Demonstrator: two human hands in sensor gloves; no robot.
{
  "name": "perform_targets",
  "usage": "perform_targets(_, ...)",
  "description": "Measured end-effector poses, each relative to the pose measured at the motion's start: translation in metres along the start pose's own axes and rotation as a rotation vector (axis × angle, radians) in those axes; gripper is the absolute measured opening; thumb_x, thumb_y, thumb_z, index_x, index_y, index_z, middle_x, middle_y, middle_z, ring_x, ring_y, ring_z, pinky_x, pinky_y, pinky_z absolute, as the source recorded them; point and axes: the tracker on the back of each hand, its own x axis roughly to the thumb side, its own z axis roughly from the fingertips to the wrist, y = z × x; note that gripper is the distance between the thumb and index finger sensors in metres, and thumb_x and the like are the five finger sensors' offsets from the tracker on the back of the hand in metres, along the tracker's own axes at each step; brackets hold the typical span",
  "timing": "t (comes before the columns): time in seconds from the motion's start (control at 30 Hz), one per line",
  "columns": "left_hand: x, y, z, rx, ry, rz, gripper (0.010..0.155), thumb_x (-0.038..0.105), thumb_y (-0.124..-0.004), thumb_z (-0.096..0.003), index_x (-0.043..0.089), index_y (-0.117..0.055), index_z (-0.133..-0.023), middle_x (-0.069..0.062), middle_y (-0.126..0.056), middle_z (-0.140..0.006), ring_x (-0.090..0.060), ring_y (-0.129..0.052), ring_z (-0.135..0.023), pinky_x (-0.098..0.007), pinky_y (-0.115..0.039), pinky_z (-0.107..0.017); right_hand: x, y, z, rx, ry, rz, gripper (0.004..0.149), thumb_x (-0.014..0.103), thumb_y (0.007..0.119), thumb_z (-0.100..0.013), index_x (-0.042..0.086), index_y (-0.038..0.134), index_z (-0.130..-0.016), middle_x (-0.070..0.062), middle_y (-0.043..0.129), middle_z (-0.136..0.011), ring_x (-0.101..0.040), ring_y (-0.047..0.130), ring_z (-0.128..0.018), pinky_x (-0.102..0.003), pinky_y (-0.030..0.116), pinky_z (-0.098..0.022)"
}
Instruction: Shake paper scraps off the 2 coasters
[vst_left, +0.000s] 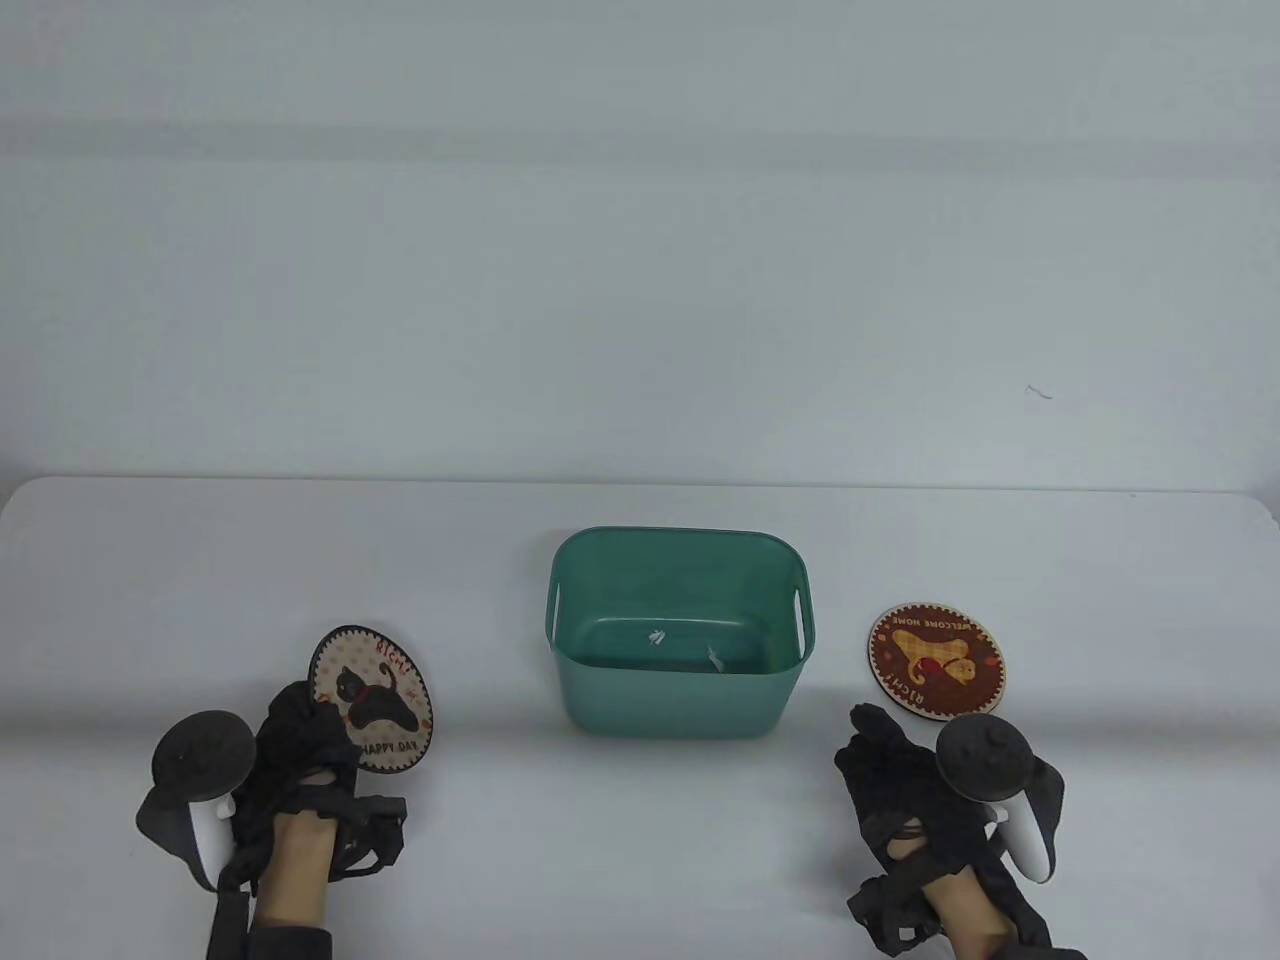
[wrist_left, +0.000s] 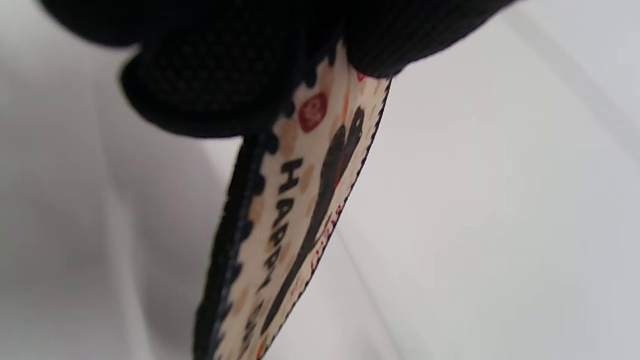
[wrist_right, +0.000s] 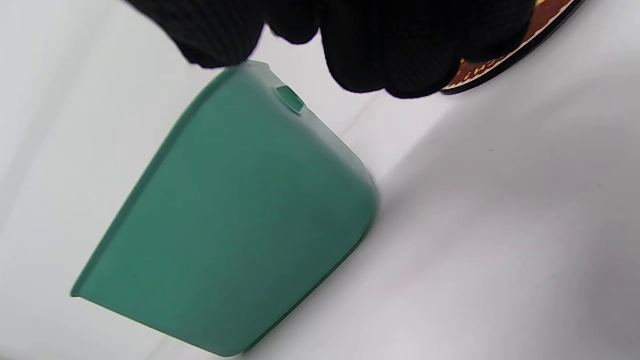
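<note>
My left hand grips a round cream coaster with a black cat and "HAPPY DAY", holding it tilted above the table left of the green bin. In the left wrist view the same cat coaster shows edge-on, pinched under my gloved fingers. A brown coaster with a yellow dog lies flat on the table to the right of the bin. My right hand rests just in front of it, fingers relaxed, holding nothing. Two small white paper scraps lie on the bin's floor.
The green bin stands in the middle of the white table, with handle cut-outs on both sides. In the right wrist view the brown coaster's edge peeks out behind my fingers. A pale wall rises behind the table's far edge.
</note>
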Motion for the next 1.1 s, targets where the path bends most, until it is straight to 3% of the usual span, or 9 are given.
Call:
perform_targets(0.3,-0.034,-0.002,-0.005,-0.060,0.129,-0.089,0.049,0.028,-0.076,-0.0477,0.008,-0.065,-0.091,-0.016,-0.088,-0.064,-0.029,-0.098,-0.036,-0.035,-0.084,-0.023,-0.010,0.002,-0.007,0.000,0.045,0.027,0.059,0.039,0.069,-0.046,0.022,0.041,-0.095,-0.013,0.061,-0.094,-0.033,0.072,-0.076,-0.048,0.061,-0.057)
perform_targets(0.77,-0.048,-0.010,-0.009,-0.096,0.195,-0.274,0.053,0.025,-0.079,-0.0463,0.009,-0.061,-0.093,-0.018,-0.082,-0.076,-0.036,-0.094,-0.053,-0.040,-0.084,-0.034,-0.009,0.004,-0.007,0.008,0.056,0.046,0.059,0.039,0.069,-0.046,0.022,0.041,-0.096,-0.012,0.060,-0.095,-0.033,0.070,-0.078,-0.048,0.060,-0.058)
perform_targets(0.97,-0.041,-0.010,-0.005,-0.104,0.212,-0.362,0.076,0.031,-0.084,-0.0451,0.014,-0.035,-0.101,-0.019,-0.050,-0.098,-0.045,-0.063,-0.085,-0.048,-0.069,-0.055,-0.008,0.004,-0.006,-0.002,0.058,0.044,0.060,0.040,0.069,-0.046,0.022,0.040,-0.096,-0.012,0.056,-0.096,-0.033,0.067,-0.080,-0.049,0.057,-0.060)
perform_targets(1.1,-0.025,-0.011,-0.001,-0.066,0.113,-0.375,0.079,0.033,-0.084,-0.0452,0.016,-0.031,-0.101,-0.018,-0.042,-0.101,-0.048,-0.050,-0.092,-0.053,-0.060,-0.063,-0.008,0.003,-0.006,-0.013,0.052,0.036,0.060,0.040,0.069,-0.046,0.023,0.040,-0.096,-0.012,0.055,-0.097,-0.033,0.066,-0.081,-0.049,0.057,-0.061)
